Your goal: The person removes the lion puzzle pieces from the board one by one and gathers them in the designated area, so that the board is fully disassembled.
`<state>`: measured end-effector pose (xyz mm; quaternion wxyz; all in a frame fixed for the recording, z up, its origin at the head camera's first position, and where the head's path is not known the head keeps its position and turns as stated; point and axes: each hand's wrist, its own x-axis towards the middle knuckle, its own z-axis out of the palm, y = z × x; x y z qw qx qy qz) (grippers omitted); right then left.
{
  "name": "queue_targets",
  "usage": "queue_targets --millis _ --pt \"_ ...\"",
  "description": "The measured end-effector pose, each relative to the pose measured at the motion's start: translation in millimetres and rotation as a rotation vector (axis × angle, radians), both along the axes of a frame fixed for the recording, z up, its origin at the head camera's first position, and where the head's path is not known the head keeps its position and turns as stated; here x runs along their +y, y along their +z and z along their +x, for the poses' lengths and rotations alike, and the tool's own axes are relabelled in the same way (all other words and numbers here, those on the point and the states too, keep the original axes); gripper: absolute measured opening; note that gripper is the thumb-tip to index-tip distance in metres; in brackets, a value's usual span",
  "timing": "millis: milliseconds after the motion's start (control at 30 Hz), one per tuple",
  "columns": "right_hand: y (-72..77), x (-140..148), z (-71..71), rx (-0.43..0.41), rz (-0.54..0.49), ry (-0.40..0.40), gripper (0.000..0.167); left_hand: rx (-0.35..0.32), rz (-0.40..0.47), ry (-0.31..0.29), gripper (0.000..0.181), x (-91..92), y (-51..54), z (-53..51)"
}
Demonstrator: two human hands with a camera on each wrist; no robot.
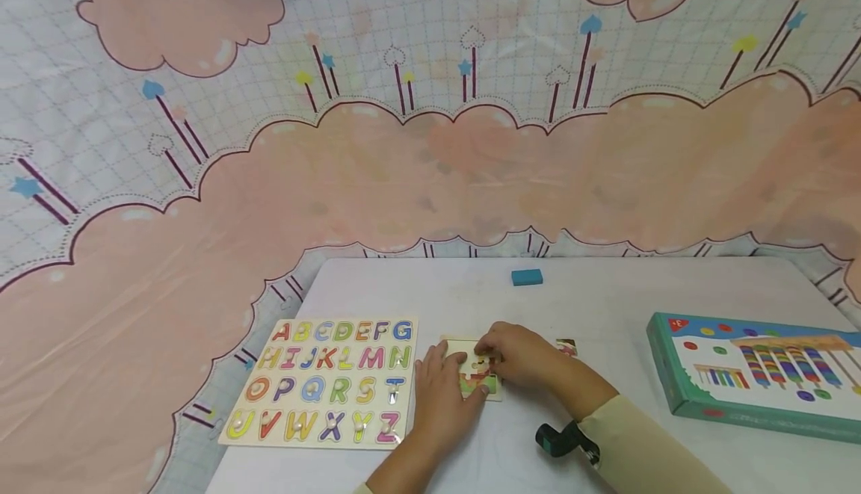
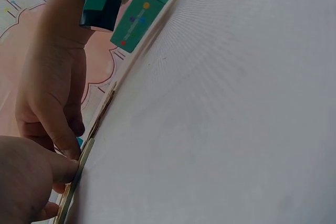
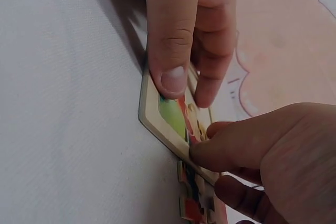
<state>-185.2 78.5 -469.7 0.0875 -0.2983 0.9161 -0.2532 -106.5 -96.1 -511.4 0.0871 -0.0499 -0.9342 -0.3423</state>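
A small wooden picture puzzle (image 1: 494, 394) lies flat on the white table, partly covered by both hands. My left hand (image 1: 444, 397) rests spread over its left side, the thumb pressing near the front edge; the left wrist view shows this hand (image 2: 26, 182) at lower left. With bent fingers, my right hand (image 1: 518, 352) pinches a puzzle piece over the board's right side. In the right wrist view the right hand (image 3: 273, 156) comes in from the right, its fingertips hiding most of that piece, and my left hand (image 3: 178, 30) reaches down from the top onto the board (image 3: 157, 119).
Loose puzzle pieces (image 1: 566, 346) lie right of the board. An alphabet board (image 1: 316, 371) sits at the left, a blue block (image 1: 527, 277) at the back, a green toy box (image 1: 760, 374) at the right. A dark camera (image 1: 558, 440) is on the right wrist.
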Motion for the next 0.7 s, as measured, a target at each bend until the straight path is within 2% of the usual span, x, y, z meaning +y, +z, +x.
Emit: queue_targets --millis 167,267,500,700 --pt "3.5 0.0 1.6 -0.035 0.021 -0.06 0.02 -0.009 -0.011 0.002 0.056 0.0 0.4 0.0" --pt "4.6 1.3 2.7 -0.044 0.008 -0.066 0.018 -0.013 -0.015 -0.001 0.056 -0.1 0.3 -0.1" --pt "1.8 2.5 1.7 -0.094 -0.036 -0.081 0.025 -0.006 -0.023 0.002 0.057 0.2 -1.4 -0.6" --pt "1.4 5.2 1.4 -0.118 -0.078 -0.065 0.026 -0.032 -0.013 0.007 0.058 0.6 -2.6 -1.1"
